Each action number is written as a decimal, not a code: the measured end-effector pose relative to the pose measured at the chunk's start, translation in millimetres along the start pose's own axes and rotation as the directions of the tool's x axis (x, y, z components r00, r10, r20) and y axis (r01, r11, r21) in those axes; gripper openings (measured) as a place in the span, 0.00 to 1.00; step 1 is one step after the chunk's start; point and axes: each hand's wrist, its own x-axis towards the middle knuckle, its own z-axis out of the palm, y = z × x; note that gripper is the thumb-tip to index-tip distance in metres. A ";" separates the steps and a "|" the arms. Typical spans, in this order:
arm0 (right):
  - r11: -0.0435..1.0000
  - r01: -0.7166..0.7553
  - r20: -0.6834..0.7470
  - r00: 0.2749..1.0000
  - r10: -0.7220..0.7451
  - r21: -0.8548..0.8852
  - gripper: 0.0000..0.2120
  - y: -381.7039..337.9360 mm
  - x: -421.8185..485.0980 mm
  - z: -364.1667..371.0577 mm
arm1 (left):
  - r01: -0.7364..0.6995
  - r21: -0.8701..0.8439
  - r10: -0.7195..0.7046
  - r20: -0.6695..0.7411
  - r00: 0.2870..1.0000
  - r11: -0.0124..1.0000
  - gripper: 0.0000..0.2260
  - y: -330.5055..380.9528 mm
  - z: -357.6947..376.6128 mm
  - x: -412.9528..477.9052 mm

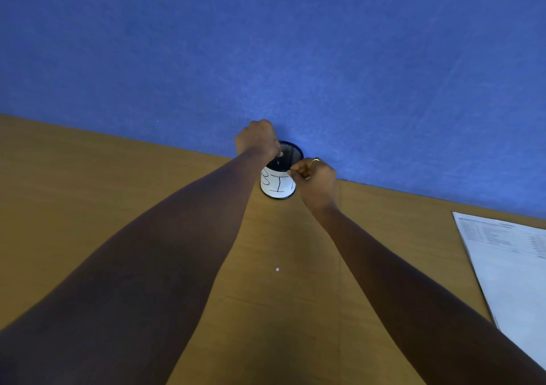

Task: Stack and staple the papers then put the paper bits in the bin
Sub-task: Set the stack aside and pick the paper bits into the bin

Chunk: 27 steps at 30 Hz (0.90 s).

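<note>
A black mesh bin [291, 151] with a white label stands on the wooden desk against the blue partition. My left hand [256, 140] hovers over the bin's left rim, fingers curled downward and pinching a small pale paper bit above the opening. My right hand [316, 178], with a ring on one finger, is at the bin's right side, and its thumb and fingertips pinch another tiny pale bit by the rim. One round white paper bit [277, 269] lies on the desk between my forearms. The stack of printed papers [511, 269] lies at the right edge.
The blue fabric partition [266, 45] rises directly behind the bin. The wooden desk [88, 178] stretches to the left and towards me. My forearms cross much of the near desk.
</note>
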 end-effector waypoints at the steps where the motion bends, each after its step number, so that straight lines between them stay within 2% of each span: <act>1: 1.000 0.019 0.001 1.000 -0.019 -0.004 0.05 2.0 -4.4 -0.6 | -0.003 0.004 0.003 0.003 1.000 1.000 0.12 -0.1 0.6 0.4; 4: 0.996 0.086 0.080 0.993 -0.084 -0.022 0.05 14.2 -20.8 -1.5 | -0.005 0.002 0.005 0.024 1.000 1.000 0.15 -2.2 3.9 0.5; 6: 0.997 0.078 0.265 0.962 -0.067 -0.030 0.05 25.5 -32.1 -2.6 | 0.002 0.001 -0.002 0.040 0.999 1.000 0.14 -3.9 5.8 0.1; 7: 0.998 0.041 0.395 0.919 -0.023 -0.038 0.06 29.8 -37.4 -4.6 | 0.004 0.004 -0.004 0.042 0.999 1.000 0.13 -4.7 6.7 -0.3; 9: 0.997 -0.032 0.628 0.775 0.071 -0.073 0.09 37.5 -47.1 -9.3 | 0.002 0.011 -0.002 0.044 0.999 1.000 0.12 -6.2 9.2 -1.4; 11: 0.992 0.000 0.747 0.657 0.095 -0.126 0.10 43.1 -53.4 -14.4 | -0.003 0.012 0.002 0.043 0.999 1.000 0.12 -7.3 11.2 -2.0; 13: 0.990 0.050 0.793 0.605 0.074 -0.131 0.10 44.5 -57.1 -18.3 | -0.006 0.011 0.005 0.040 0.999 1.000 0.11 -8.7 12.2 -1.9; 18: 0.982 0.150 0.843 0.538 0.017 -0.116 0.11 37.5 -63.4 -16.7 | -0.008 0.022 0.007 0.037 0.999 1.000 0.11 -11.1 12.7 -1.6; 27: 0.963 0.218 0.861 0.507 0.027 -0.159 0.11 34.4 -63.2 -10.9 | -0.014 0.018 0.013 0.047 0.999 1.000 0.12 -12.7 13.8 -2.8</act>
